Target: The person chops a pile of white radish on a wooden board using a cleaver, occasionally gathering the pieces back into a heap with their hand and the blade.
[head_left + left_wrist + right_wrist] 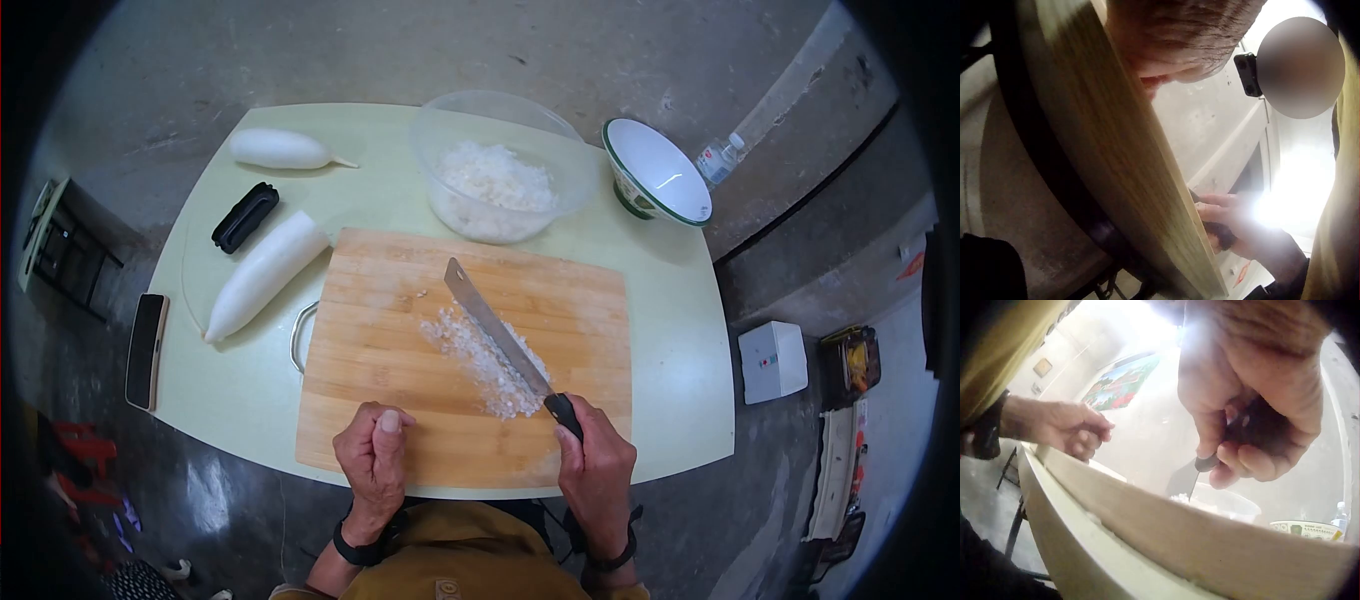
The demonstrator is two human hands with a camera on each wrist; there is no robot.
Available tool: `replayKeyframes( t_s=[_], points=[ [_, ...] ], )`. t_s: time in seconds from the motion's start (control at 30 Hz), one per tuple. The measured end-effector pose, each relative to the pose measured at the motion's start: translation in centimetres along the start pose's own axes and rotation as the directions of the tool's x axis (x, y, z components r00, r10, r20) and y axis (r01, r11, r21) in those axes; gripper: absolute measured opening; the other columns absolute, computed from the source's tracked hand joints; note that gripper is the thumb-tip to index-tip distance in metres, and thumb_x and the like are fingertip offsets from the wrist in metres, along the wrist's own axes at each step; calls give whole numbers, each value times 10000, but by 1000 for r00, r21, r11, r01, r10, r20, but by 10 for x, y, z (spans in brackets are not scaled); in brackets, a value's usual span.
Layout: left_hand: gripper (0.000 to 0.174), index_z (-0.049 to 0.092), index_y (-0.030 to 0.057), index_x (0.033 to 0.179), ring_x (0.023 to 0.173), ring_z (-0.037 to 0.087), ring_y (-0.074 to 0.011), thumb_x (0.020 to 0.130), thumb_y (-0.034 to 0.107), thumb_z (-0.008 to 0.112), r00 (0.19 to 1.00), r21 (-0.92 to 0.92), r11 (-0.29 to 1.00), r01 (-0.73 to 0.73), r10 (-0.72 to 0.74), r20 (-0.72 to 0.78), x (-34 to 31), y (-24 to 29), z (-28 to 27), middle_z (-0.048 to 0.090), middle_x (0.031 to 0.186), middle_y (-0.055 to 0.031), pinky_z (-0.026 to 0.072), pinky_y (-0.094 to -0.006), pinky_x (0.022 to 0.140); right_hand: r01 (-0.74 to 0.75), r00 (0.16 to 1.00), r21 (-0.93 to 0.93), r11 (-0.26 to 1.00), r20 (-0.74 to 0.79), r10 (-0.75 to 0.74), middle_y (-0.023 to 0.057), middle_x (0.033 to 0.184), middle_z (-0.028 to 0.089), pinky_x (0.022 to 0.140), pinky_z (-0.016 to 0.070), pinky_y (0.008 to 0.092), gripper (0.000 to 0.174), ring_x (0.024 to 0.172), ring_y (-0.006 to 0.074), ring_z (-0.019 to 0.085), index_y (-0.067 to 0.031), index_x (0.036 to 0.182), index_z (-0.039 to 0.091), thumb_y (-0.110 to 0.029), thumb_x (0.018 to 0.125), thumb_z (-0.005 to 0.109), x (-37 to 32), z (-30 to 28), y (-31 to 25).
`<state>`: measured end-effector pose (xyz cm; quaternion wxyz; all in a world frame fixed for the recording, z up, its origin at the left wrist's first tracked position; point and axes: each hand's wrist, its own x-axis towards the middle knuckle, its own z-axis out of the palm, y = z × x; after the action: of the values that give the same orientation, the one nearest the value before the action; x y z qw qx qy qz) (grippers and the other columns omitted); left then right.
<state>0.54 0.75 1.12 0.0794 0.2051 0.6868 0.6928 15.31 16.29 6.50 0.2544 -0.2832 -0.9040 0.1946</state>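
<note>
My right hand (pixel 597 455) grips the black handle of a kitchen knife (pixel 500 335), fingers wrapped round it in the right wrist view. The long blade slants up and left across a pile of finely chopped white bits (pixel 478 362) on the wooden cutting board (pixel 380 300). At the board's near left edge is my left hand (pixel 372 452), its fingers curled in with the thumb on top, holding nothing. Also in the right wrist view, the left hand (pixel 1063 428) appears beyond the board's edge with bent fingers.
A clear plastic bowl (pixel 440 185) with white shreds stands behind the board, a green-rimmed bowl (pixel 660 170) and a bottle (pixel 720 158) to its right. Two white radishes (pixel 265 275), a black container (pixel 245 217) and a phone (pixel 147 350) lie at left.
</note>
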Motion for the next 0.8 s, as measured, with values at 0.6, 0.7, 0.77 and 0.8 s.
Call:
replayKeyframes(
  t_s=[0.6, 0.7, 0.77, 0.8],
  points=[
    [336, 619, -5, 801, 553, 385, -57, 999, 246, 516, 1000, -12, 1000, -28, 28, -10, 0, -4, 0, 478, 621, 13, 303, -241, 511, 3, 999, 24, 1000, -37, -2, 136, 858, 644, 634, 510, 360, 345, 729, 300, 643, -20, 1149, 609, -3, 809, 663, 1, 2, -1],
    [334, 619, -7, 800, 559, 392, -62, 997, 244, 519, 1000, -19, 1000, -14, 14, 0, 0, -3, 0, 483, 626, 8, 307, -242, 517, 3, 999, 31, 1000, -41, -1, 136, 867, 647, 633, 510, 360, 347, 729, 301, 644, -18, 1150, 609, 2, 807, 660, 3, 4, 0],
    [333, 618, -6, 800, 562, 395, -64, 997, 244, 520, 1000, -21, 1000, -1, 1, 5, -1, -2, -1, 485, 628, 6, 308, -242, 519, -3, 1000, 22, 1000, -19, 3, 135, 873, 648, 631, 510, 361, 349, 729, 302, 645, -18, 1151, 608, 5, 806, 659, 3, 3, 0],
    [331, 618, -6, 801, 565, 397, -65, 996, 243, 521, 1000, -24, 1000, 11, -11, 6, -1, -2, -1, 487, 630, 5, 309, -243, 520, 3, 1000, 10, 1000, -25, -3, 135, 875, 648, 628, 509, 363, 351, 728, 302, 645, -18, 1152, 606, 7, 806, 659, 2, 0, -1]
  ],
)
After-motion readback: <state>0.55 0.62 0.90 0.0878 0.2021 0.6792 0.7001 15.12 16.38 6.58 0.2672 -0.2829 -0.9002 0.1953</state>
